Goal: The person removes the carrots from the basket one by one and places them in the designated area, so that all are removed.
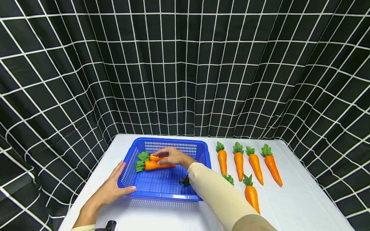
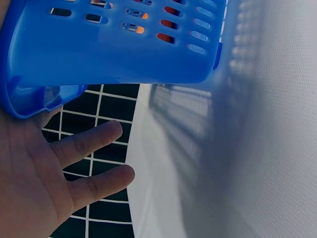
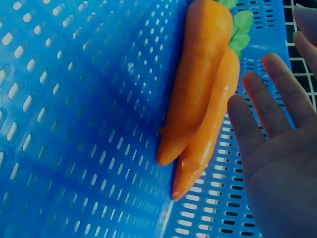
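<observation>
A blue slotted basket (image 1: 162, 194) stands on the white table (image 1: 289, 205), and two orange carrots (image 1: 157, 165) with green tops lie side by side in its far left part. My right hand (image 1: 171, 156) hovers over them with straight fingers and holds nothing. In the right wrist view the carrots (image 3: 198, 89) lie on the basket floor (image 3: 74, 124) just left of my flat right hand (image 3: 277, 163). My left hand (image 1: 111, 189) rests flat against the basket's left wall, thumb at the front corner. The left wrist view shows that hand (image 2: 34, 188) under the basket's rim (image 2: 124, 49).
Several more carrots (image 1: 239, 160) lie in a row on the table to the right of the basket, tops pointing away. Two others lie nearer me (image 1: 251, 194), one partly hidden by my right forearm. A black checked curtain (image 1: 185, 64) closes off the back and sides.
</observation>
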Demonstrator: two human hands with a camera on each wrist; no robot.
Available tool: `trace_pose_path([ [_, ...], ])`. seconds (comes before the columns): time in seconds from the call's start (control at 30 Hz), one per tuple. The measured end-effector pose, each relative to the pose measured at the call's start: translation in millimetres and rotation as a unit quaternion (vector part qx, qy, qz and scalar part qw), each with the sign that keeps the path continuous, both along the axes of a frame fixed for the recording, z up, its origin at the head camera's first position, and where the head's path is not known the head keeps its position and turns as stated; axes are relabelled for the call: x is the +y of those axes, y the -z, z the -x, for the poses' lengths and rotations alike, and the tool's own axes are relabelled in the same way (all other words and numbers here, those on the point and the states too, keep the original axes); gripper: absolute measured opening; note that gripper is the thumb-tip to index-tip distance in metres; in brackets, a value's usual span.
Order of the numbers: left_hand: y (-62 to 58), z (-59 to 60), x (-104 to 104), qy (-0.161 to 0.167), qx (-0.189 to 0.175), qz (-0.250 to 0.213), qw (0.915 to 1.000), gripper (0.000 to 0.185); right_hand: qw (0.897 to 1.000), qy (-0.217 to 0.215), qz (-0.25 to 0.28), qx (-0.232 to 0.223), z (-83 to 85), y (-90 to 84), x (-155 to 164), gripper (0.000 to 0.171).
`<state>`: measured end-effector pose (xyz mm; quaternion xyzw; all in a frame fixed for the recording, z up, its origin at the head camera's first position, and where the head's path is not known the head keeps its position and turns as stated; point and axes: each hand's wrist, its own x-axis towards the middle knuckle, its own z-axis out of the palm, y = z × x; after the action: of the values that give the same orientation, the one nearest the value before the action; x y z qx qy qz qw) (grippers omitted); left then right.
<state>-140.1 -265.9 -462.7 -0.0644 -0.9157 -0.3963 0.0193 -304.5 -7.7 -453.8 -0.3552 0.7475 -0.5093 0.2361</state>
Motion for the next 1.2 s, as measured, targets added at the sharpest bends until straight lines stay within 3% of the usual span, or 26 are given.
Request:
trace_pose_path([
  [0.4, 0.0, 7.7, 2, 0.000, 0.010, -0.002, 1.0000, 0.108, 0.998, -0.028, -0.041, 0.028, 11.9, 0.4, -1, 0.041],
  [1.2, 0.4, 1.7, 1, -0.009, -0.009, 0.002, 0.9999, 0.107, 0.989, -0.052, -0.117, 0.073, 1.8, 5.1, -11, 0.030],
])
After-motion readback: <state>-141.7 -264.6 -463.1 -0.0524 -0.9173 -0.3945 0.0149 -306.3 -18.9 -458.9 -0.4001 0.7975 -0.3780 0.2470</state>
